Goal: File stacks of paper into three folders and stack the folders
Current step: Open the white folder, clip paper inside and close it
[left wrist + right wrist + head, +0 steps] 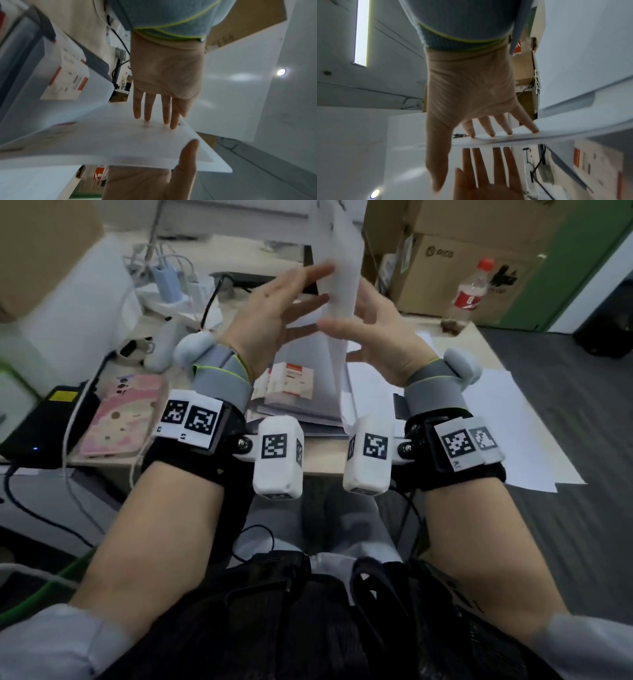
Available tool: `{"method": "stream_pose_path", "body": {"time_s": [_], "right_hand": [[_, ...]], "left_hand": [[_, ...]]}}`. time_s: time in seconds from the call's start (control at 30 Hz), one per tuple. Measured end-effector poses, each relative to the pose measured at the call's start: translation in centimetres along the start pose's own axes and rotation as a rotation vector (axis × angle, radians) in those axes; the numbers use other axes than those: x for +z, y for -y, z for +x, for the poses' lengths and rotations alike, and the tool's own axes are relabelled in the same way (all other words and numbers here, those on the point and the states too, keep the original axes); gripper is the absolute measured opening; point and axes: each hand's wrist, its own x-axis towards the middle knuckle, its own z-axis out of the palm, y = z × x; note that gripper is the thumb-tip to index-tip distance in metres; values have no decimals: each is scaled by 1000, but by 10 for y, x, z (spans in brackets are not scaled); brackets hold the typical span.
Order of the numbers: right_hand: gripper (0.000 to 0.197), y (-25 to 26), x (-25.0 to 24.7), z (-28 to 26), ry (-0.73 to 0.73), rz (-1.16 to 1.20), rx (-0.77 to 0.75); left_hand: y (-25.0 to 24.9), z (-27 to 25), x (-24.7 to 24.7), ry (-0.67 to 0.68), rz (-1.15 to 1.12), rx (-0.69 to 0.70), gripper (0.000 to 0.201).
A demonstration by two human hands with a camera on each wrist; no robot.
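A stack of white paper (342, 268) stands upright above the desk, pressed between my two hands. My left hand (284, 306) lies flat against its left face with straight fingers. My right hand (373, 337) presses the right side, its thumb stretched across the near edge. In the left wrist view my left hand (166, 74) touches the paper (120, 142) with straight fingertips. In the right wrist view my right hand (467, 88) sets its fingertips on the paper (556, 131). Grey folders with a red-and-white label (291, 378) lie piled on the desk below.
Loose white sheets (507, 419) spread over the desk's right corner. A cola bottle (471, 290) and cardboard boxes (462, 251) stand at the back right. At the left are a pink notebook (120, 416), a black power brick (44, 422) and a power strip with chargers (168, 282).
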Motion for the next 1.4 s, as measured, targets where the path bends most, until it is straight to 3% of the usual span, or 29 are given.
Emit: {"method": "stream_pose_path", "body": {"time_s": [0.1, 0.2, 0.4, 0.57, 0.67, 0.87, 0.97, 1.03, 1.17, 1.3, 1.4], "right_hand": [[42, -3, -20, -16, -237, 124, -82], [20, -11, -36, -27, -496, 234, -96], [28, -35, -64, -42, -707, 368, -65], [30, -66, -79, -53, -834, 510, 61], [23, -89, -88, -57, -929, 618, 172], [25, -125, -88, -61, -1034, 670, 336], [47, -127, -87, -63, -1208, 599, 326], [49, -127, -93, -62, -1287, 550, 320], [34, -139, -113, -60, -1276, 222, 366], [16, -138, -120, -44, -920, -200, 544], [43, -136, -129, -31, -814, -173, 606]], "left_hand": [[3, 13, 30, 68, 87, -31, 31], [14, 21, 56, 69, 152, -125, 27], [53, 39, 82, -35, 274, -366, 39], [79, 46, 85, -207, 189, -565, 44], [85, 44, 87, -232, 149, -607, 10], [95, 44, 95, -179, 111, -607, 5], [93, 47, 96, -233, 129, -523, 3], [90, 51, 92, -262, 119, -479, 13], [83, 55, 80, -308, 107, -384, 16], [74, 55, 70, -289, 119, -263, 13], [70, 54, 62, -252, 116, -194, 16]]}}
